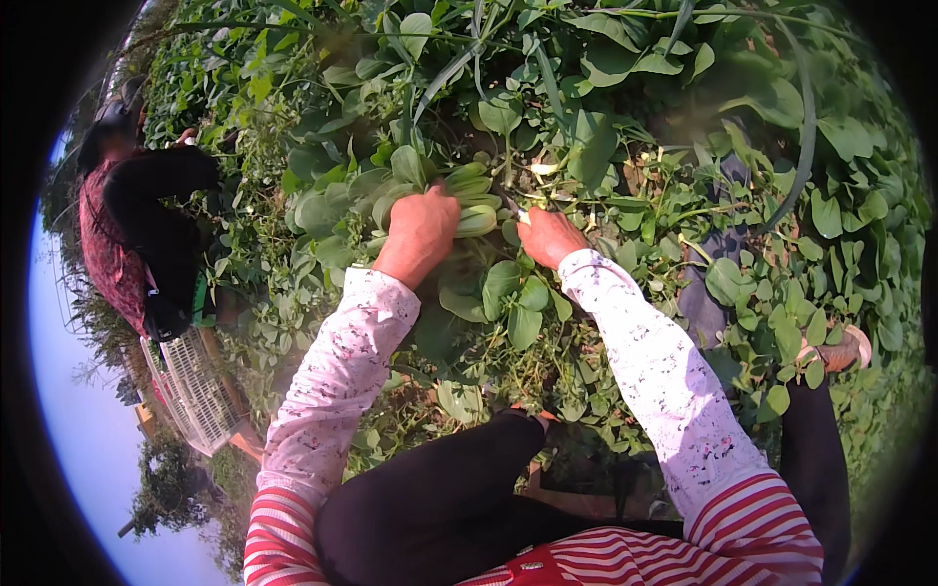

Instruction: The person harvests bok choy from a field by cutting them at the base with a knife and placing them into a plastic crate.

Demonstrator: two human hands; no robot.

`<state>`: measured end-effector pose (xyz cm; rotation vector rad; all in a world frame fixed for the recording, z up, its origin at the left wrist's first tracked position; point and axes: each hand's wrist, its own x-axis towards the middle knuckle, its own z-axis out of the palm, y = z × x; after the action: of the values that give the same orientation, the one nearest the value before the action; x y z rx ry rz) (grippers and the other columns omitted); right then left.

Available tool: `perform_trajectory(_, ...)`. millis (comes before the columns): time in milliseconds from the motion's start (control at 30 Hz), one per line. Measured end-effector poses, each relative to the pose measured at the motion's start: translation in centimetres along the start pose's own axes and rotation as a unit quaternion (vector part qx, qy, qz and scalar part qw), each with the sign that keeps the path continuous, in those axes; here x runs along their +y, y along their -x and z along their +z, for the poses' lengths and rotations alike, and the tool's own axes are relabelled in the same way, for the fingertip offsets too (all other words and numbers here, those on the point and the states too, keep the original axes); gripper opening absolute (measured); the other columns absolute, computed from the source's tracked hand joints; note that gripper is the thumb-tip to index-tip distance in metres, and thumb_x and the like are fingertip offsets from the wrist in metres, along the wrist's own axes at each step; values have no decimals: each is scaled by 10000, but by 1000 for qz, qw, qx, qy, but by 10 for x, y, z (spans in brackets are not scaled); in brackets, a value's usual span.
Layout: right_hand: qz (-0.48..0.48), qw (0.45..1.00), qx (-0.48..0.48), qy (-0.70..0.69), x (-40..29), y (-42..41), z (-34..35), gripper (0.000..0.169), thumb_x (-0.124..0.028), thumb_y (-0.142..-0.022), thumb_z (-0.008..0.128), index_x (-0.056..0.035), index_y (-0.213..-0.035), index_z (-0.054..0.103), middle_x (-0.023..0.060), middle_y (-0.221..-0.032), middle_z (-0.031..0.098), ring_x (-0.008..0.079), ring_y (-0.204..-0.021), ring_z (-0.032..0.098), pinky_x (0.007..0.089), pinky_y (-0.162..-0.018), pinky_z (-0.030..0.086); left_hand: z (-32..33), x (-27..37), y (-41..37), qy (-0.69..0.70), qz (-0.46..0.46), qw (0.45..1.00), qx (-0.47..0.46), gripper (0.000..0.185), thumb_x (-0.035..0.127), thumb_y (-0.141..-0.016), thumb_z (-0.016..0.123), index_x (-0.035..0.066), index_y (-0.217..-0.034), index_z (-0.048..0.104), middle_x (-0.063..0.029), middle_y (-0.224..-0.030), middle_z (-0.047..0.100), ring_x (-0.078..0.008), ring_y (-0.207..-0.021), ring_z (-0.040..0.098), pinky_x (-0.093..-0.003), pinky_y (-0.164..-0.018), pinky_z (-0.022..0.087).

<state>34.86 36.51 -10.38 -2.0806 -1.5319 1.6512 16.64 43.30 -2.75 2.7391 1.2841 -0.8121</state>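
Several pale green pak choi heads (pixel 473 209) are bunched under my left hand (pixel 425 223), which is closed around them. Their leaves (pixel 322 209) spread out to the left and the cut-looking stalk ends face right. Just right of the stalk ends, my right hand (pixel 549 238) is curled around a small thin tool that looks like a knife (pixel 522 214). Its blade is mostly hidden and points toward the stalks. Below and between my hands grow low leafy plants (pixel 516 300).
At the left, another person (pixel 117 234) crouches among the plants near a white plastic crate (pixel 201 395). Long grass blades (pixel 806 110) arch across the top and right. Dark cloth (pixel 707 286) lies among leaves at the right, near a shoe (pixel 843 348).
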Motion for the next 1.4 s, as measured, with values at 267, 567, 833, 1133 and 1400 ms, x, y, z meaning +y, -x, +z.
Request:
perform_trajectory(267,-69,921,118,-366,22,37,-31,346,-138,-791,772,-30,-1043,561,67,-886,652,67,-696,586,204,-553,450,-51,-13,31,324,8,942,88,257,127,-693,686,70,-944,703,-141,-1282,579,-348,-976,640,-404,-828,518)
perform_trajectory(567,-379,677,6,-631,-35,97,-75,1062,-28,-588,890,-64,-1464,291,88,-1321,506,198,-1165,530,345,-1018,421,-115,14,71,521,143,838,77,368,55,-610,730,-19,-965,664,-135,-1140,589,-261,-1021,594,-332,-903,459)
perform_trajectory(833,-292,707,112,-634,-15,147,-96,837,15,-679,755,-73,-1397,336,69,-1097,576,164,-910,627,228,-619,532,-137,26,90,705,214,676,24,570,190,-653,740,-49,-1159,632,-218,-1392,487,-276,-1153,568,-345,-992,416)
perform_trajectory(1133,-371,693,74,-614,-42,183,-67,964,-13,-662,855,-49,-1438,284,87,-1290,493,207,-1193,503,362,-1037,404,-122,75,70,735,192,637,135,1143,331,-594,907,-7,-1470,257,-88,-1337,498,-177,-1201,481,-323,-1043,365)
perform_trajectory(1400,-241,830,93,-495,-7,218,-97,539,-95,-801,727,-26,-1285,499,22,-923,631,56,-688,573,188,-469,453,-114,83,81,878,157,445,-83,1114,274,-590,771,42,-1506,181,-153,-1373,444,-269,-1192,516,-436,-891,533)
